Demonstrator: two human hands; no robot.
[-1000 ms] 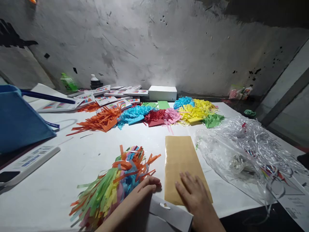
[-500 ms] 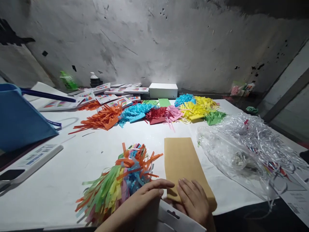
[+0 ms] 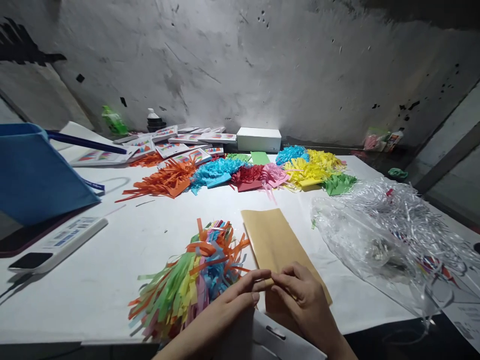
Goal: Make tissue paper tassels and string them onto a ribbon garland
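Note:
A flat brown paper bag (image 3: 279,235) lies tilted on the white table, its near end lifted between my hands. My right hand (image 3: 305,297) pinches the near edge of the bag between thumb and fingers. From the left, my left hand (image 3: 243,290) meets it, fingers bent at the same edge; its grip is partly hidden. Below my wrists stands a white cardboard box (image 3: 277,337) with a hang slot, cut off by the frame's bottom. Beside my left forearm rests a bundle of multicoloured tissue-paper tassels (image 3: 191,280).
Tassel bunches in orange (image 3: 168,177), blue (image 3: 213,172), red (image 3: 247,177) and yellow (image 3: 311,170) line the back, before printed packs (image 3: 168,147) and a white box (image 3: 258,140). Clear plastic bags (image 3: 360,235) lie right. A blue bin (image 3: 33,175) and white device (image 3: 60,245) are left.
The bag's far end has swung left and its near end has come up. My right hand has gone from lying flat on the bag to pinching its edge. The view has shifted slightly.

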